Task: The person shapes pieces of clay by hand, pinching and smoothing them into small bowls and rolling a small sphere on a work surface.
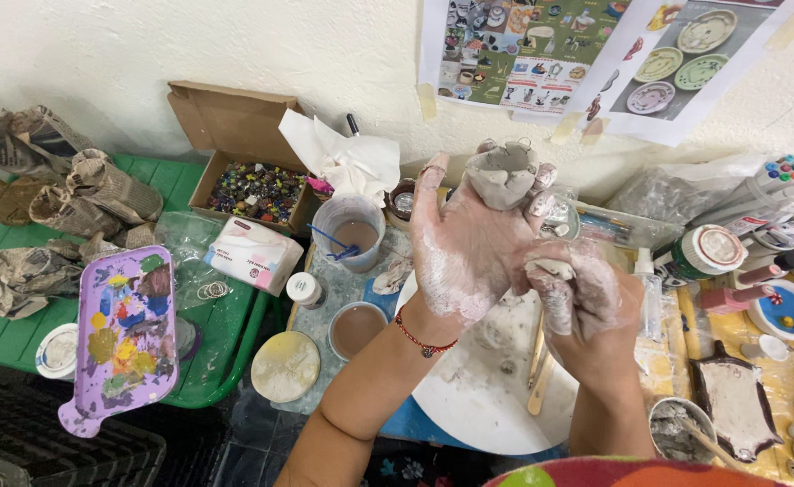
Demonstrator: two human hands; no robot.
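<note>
The left hand [463,242] cups a grey clay lump [502,174] at its fingertips, above the round white board [478,388] at the desk's near edge; the right hand [577,293] pinches a smaller clay bit [550,268] — the lump is hollowed but rough, so shaping looks only partly done.

Left hand [464,243] grips a lump of wet grey clay [501,174], matt, rough-pinched; dried clay film on both hands. Right hand [577,293] pinches a smaller clay bit [552,268]. Below grip: smooth white round board [478,388], wooden tools [538,379]. Left of grip: translucent plastic cup [349,232], crumpled newspaper [81,194], cardboard box [234,135].
</note>
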